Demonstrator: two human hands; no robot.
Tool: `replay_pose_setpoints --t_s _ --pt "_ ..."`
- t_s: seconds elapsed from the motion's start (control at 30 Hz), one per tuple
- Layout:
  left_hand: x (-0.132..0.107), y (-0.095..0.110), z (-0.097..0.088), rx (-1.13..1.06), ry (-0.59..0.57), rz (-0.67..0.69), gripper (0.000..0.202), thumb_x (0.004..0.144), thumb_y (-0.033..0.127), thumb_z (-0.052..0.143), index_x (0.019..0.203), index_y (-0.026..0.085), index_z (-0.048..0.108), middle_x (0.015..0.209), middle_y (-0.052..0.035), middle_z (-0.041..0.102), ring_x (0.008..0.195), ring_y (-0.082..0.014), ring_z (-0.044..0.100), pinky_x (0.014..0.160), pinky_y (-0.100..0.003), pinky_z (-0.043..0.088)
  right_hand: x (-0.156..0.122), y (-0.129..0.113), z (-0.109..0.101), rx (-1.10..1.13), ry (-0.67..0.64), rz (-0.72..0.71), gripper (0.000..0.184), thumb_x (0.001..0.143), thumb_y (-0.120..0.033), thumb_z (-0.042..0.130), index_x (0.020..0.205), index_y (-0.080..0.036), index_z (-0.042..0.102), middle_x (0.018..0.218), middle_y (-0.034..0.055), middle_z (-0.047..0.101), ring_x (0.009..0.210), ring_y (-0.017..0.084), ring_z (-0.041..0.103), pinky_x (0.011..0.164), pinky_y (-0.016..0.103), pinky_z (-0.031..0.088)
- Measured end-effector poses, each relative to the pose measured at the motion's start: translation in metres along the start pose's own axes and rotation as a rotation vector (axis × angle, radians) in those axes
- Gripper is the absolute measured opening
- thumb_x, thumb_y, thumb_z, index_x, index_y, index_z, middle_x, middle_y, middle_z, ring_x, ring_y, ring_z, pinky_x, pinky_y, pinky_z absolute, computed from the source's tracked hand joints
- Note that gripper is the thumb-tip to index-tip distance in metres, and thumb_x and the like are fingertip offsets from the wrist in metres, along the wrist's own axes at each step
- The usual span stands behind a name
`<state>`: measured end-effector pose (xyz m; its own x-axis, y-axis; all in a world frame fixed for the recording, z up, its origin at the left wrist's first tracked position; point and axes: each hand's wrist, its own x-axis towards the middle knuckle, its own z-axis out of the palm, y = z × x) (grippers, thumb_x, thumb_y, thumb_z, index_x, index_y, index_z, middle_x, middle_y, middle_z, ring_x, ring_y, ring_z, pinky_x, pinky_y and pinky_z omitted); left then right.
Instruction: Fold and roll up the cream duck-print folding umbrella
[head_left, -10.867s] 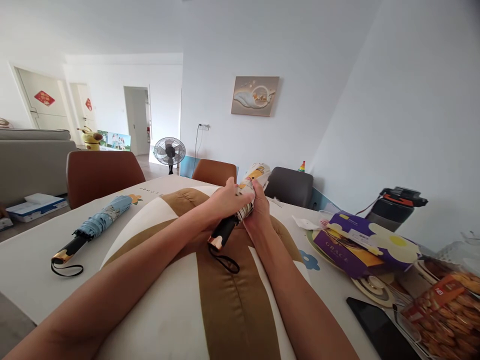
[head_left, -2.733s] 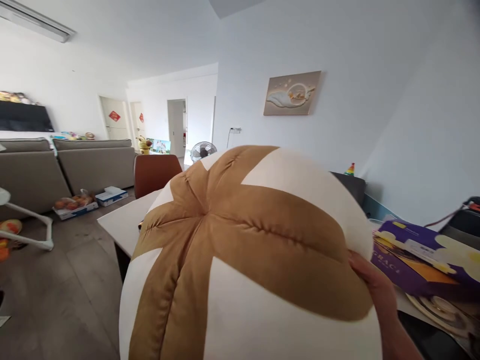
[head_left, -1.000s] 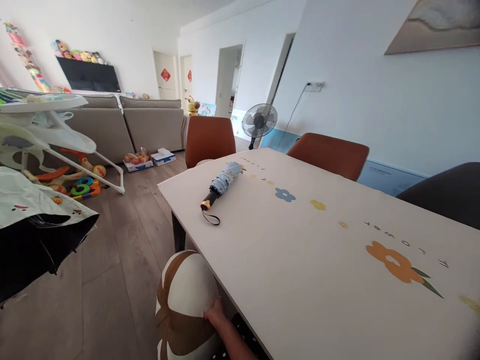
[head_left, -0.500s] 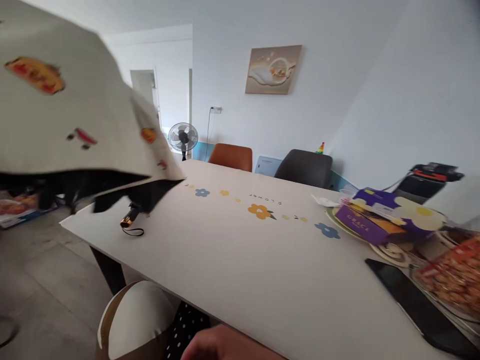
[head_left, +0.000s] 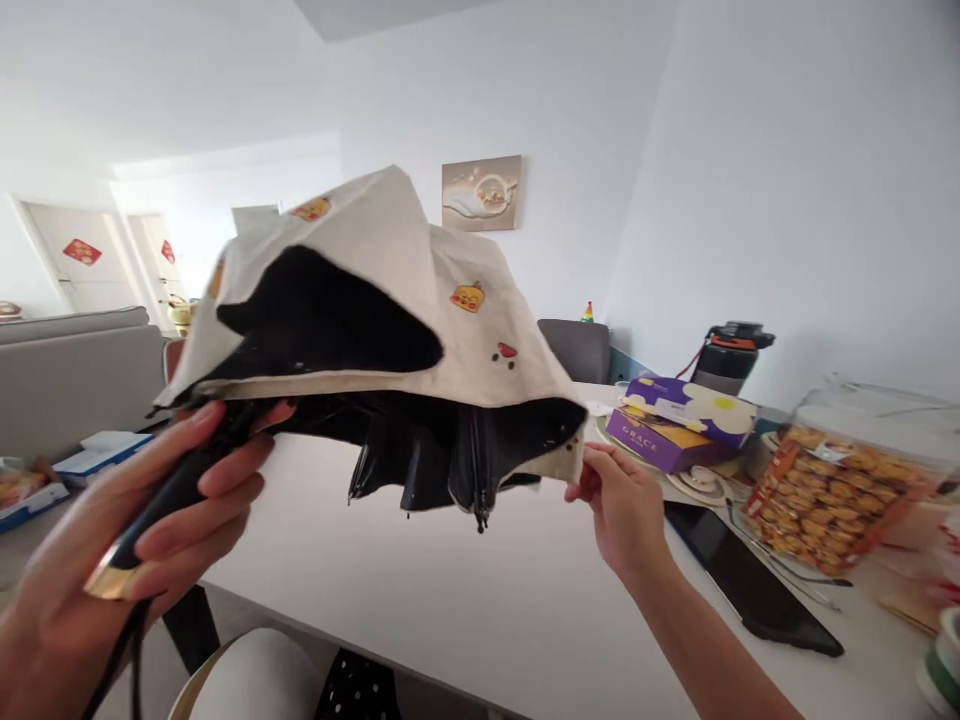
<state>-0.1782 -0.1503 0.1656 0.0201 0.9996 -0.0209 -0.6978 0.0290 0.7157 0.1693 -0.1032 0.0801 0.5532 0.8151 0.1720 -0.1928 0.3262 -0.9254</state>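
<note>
A cream umbrella (head_left: pixel 390 260) with small cartoon prints and a black lining hangs half collapsed above the white table (head_left: pixel 420 580). My left hand (head_left: pixel 157 530) is wrapped round its black handle with the gold end cap, at the lower left. My right hand (head_left: pixel 619 500) pinches the canopy's edge at the right side. Loose black folds and rib tips dangle between my hands.
A purple box (head_left: pixel 679 420) on a plate, a black phone (head_left: pixel 742 580), a tub of snacks (head_left: pixel 832 470) and a black bottle (head_left: pixel 731 355) sit at the table's right. A brown-and-white cushion (head_left: pixel 240 680) lies below the near edge. A grey sofa (head_left: pixel 75 370) stands left, and a dark chair (head_left: pixel 574 345) beyond the table.
The umbrella has come from the left into the middle of view, over the table. My right hand has risen from below the table edge and taken the canopy's edge.
</note>
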Motion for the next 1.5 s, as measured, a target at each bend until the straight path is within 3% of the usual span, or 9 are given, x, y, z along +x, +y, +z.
replay_pose_setpoints --t_s 0.1,0.23,0.37,0.5,0.77,0.9,1.03,1.27,1.5 --pt "0.017 -0.03 0.016 0.171 -0.026 -0.179 0.023 0.09 0.023 0.044 0.099 0.01 0.061 0.058 0.0022 0.043 0.029 -0.0026 0.033 0.019 -0.012 0.028 0.03 0.026 -0.011 0.066 0.2 0.022 0.011 0.061 -0.02 0.064 0.066 -0.015 0.056 0.045 -0.0065 0.047 0.035 0.006 0.039 0.031 0.017 0.027" --pt "0.071 -0.106 0.021 0.267 0.025 -0.33 0.016 0.089 0.026 0.049 0.092 0.01 0.054 0.059 0.002 0.046 0.036 -0.0033 0.039 0.026 -0.012 0.028 0.05 0.048 -0.021 0.097 0.28 0.021 0.011 0.06 -0.019 0.062 0.065 -0.016 0.052 0.045 -0.008 0.045 0.032 0.005 0.035 0.029 0.017 0.021" --pt "0.129 -0.181 0.012 0.475 0.068 -0.326 0.013 0.091 0.026 0.045 0.085 0.014 0.045 0.057 0.001 0.049 0.039 -0.0062 0.044 0.034 -0.016 0.035 0.047 0.053 -0.016 -0.051 0.124 -0.008 0.011 0.064 -0.021 0.062 0.063 -0.016 0.053 0.046 -0.0062 0.048 0.032 0.005 0.038 0.029 0.018 0.026" --pt "0.164 -0.219 0.008 0.604 0.057 -0.361 0.013 0.088 0.028 0.049 0.088 0.016 0.043 0.057 0.0 0.052 0.04 -0.0118 0.05 0.038 -0.024 0.041 0.038 0.06 -0.001 -0.24 -0.152 0.152 0.007 0.071 -0.02 0.06 0.068 -0.015 0.056 0.056 0.0 0.057 0.04 0.01 0.051 0.034 0.02 0.041" --pt "0.177 -0.231 0.008 0.827 -0.126 -0.366 0.019 0.087 0.026 0.041 0.076 0.015 0.049 0.067 -0.0053 0.059 0.055 -0.0135 0.057 0.054 -0.026 0.047 0.03 0.092 0.029 -0.312 -0.518 0.521 0.016 0.084 -0.025 0.057 0.075 -0.012 0.057 0.077 0.01 0.066 0.063 0.018 0.068 0.066 0.033 0.058" --pt "0.188 -0.239 0.005 1.056 -0.173 -0.191 0.034 0.088 0.034 0.04 0.058 0.017 0.046 0.053 -0.0012 0.049 0.048 -0.0124 0.046 0.051 -0.026 0.037 0.03 0.108 0.05 -0.128 -0.676 0.682 0.022 0.089 -0.026 0.05 0.078 -0.009 0.059 0.07 0.0094 0.065 0.062 0.017 0.067 0.067 0.033 0.058" --pt "0.203 -0.243 -0.001 1.255 -0.245 0.048 0.041 0.084 0.038 0.051 0.049 0.018 0.041 0.049 0.0012 0.042 0.05 -0.0116 0.036 0.055 -0.026 0.028 0.04 0.119 0.063 -0.114 -0.666 0.818 0.01 0.082 -0.017 0.053 0.079 -0.009 0.058 0.064 0.0061 0.062 0.055 0.017 0.063 0.054 0.037 0.058" --pt "0.205 -0.239 -0.013 1.324 -0.362 0.147 0.016 0.08 0.018 0.05 0.07 0.021 0.062 0.067 -0.0021 0.062 0.066 -0.0164 0.054 0.062 -0.025 0.034 0.031 0.129 0.072 0.029 -0.478 0.654 0.01 0.071 -0.017 0.052 0.062 -0.015 0.048 0.053 -0.0039 0.047 0.037 0.006 0.037 0.032 0.021 0.044" --pt "0.218 -0.239 -0.019 1.103 -0.151 -0.009 0.012 0.076 0.014 0.049 0.073 0.017 0.06 0.071 -0.0047 0.065 0.061 -0.0163 0.06 0.059 -0.025 0.043 0.012 0.136 0.078 0.211 -0.586 0.573 0.015 0.075 -0.027 0.054 0.068 -0.014 0.052 0.06 0.0009 0.057 0.04 0.009 0.047 0.045 0.031 0.053"
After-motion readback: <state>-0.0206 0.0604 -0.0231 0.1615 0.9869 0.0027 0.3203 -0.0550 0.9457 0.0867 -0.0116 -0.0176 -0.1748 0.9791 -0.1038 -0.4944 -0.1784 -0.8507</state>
